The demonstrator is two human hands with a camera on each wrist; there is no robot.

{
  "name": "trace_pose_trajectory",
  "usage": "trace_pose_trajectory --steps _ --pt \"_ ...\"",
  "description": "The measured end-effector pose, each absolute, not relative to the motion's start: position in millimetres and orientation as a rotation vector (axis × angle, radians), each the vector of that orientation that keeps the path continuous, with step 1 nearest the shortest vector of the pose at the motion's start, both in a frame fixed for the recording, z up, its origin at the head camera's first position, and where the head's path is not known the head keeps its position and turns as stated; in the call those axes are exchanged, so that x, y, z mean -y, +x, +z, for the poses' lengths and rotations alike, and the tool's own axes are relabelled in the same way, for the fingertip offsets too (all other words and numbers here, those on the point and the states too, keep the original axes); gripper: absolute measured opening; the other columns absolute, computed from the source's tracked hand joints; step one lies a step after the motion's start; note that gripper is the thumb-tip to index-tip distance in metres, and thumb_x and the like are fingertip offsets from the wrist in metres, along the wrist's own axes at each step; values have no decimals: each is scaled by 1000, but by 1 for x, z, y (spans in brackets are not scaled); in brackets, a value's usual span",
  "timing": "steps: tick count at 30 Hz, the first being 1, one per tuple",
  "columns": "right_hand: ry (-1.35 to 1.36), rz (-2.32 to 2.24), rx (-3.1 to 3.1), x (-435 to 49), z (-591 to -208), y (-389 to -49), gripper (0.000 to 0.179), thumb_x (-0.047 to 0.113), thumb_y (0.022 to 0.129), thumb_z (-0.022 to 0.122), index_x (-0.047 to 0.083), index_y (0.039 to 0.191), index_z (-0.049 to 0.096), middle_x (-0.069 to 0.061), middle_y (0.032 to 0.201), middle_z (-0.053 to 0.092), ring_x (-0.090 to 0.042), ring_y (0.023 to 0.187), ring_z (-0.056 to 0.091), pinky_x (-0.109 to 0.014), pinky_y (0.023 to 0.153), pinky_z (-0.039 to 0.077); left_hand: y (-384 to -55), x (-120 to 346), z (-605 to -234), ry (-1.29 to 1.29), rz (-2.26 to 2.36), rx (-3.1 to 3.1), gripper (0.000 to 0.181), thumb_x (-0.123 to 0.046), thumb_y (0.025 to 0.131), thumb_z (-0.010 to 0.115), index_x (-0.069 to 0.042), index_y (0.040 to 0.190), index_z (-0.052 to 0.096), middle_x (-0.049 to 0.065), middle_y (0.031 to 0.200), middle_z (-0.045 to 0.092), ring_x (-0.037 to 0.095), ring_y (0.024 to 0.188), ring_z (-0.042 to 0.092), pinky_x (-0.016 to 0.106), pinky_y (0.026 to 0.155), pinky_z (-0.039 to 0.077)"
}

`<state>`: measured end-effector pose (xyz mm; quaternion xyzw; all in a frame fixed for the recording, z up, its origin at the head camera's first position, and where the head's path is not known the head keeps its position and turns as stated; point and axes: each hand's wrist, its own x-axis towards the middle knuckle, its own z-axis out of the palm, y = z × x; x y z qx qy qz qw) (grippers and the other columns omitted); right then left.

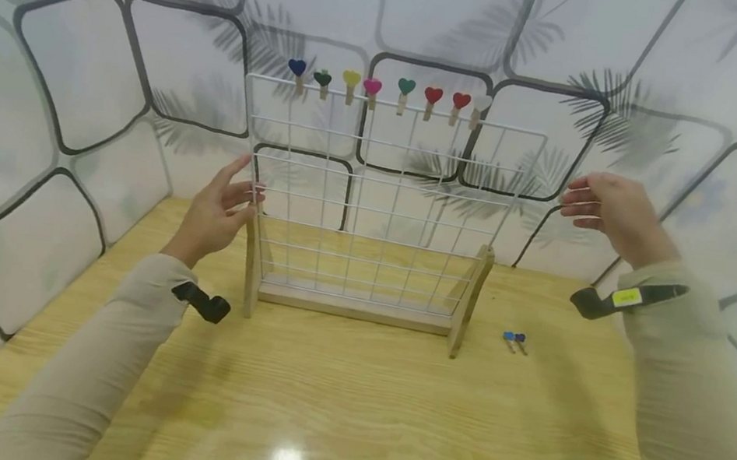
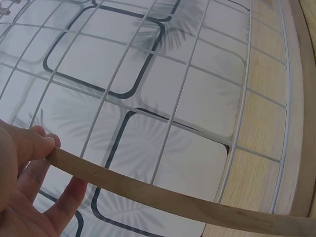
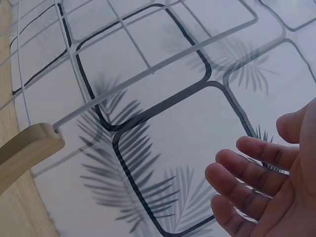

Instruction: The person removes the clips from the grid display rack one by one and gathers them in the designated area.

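A white wire grid rack (image 1: 367, 242) on a wooden stand stands upright on the table. My left hand (image 1: 219, 209) is at its left side. In the left wrist view, the thumb (image 2: 34, 144) and fingers pinch the top end of the stand's wooden side post (image 2: 143, 190). Small clothespins with coloured hearts, among them a yellow one (image 1: 351, 80) and a white one (image 1: 481, 104), line the grid's top wire. Off to the right, my right hand (image 1: 615, 210) hangs in the air, fingers loosely bent and holding nothing. The right post's rounded top (image 3: 42, 138) lies apart from it.
Two blue heart clothespins (image 1: 514, 340) lie on the wooden table (image 1: 345, 400), to the right of the rack. Behind stands a pale backdrop (image 1: 181, 54) with dark outlines and leaf prints. Each wrist wears a black strapped camera, such as the right one (image 1: 590, 302).
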<state>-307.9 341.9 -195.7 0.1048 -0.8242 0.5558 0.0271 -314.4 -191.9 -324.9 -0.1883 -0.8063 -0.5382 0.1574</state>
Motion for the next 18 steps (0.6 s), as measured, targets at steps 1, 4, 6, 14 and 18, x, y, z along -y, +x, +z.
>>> trace_pose_trajectory --steps 1,4,6,14,18 --pt "331 1759 2520 -341 -193 -309 31 29 105 37 9 104 60 5 90 68 -9 81 67 -23 71 54 -314 192 -324 -541 -1535 2310 77 7 94 54 -17 157 17 23 135 53 38 122 52 51 103 39" --pt "354 1848 2457 -336 -185 -310 30 27 105 39 9 101 62 0 89 68 -12 80 67 -24 70 55 -313 193 -323 -544 -1519 2321 77 7 94 54 -19 157 17 24 136 52 38 123 52 51 103 39" --pt "364 1875 2438 -331 -179 -311 29 27 105 41 7 103 61 -1 89 68 -13 80 67 -24 70 55 -313 194 -323 -541 -1513 2323 77 7 94 54 -18 157 17 23 136 52 38 123 52 51 103 39" --pt "385 1737 2460 -316 -152 -310 28 28 104 43 4 109 56 1 89 67 -11 81 67 -20 68 53 -313 192 -323 -543 -1530 2319 75 7 94 54 -16 156 18 22 137 52 37 122 53 49 103 40" --pt "419 1771 2425 -307 -141 -311 24 25 104 44 5 107 58 -1 88 68 -12 79 68 -20 67 54 -313 192 -323 -552 -1527 2313 74 8 94 54 -13 156 18 24 136 52 38 122 53 50 103 39"
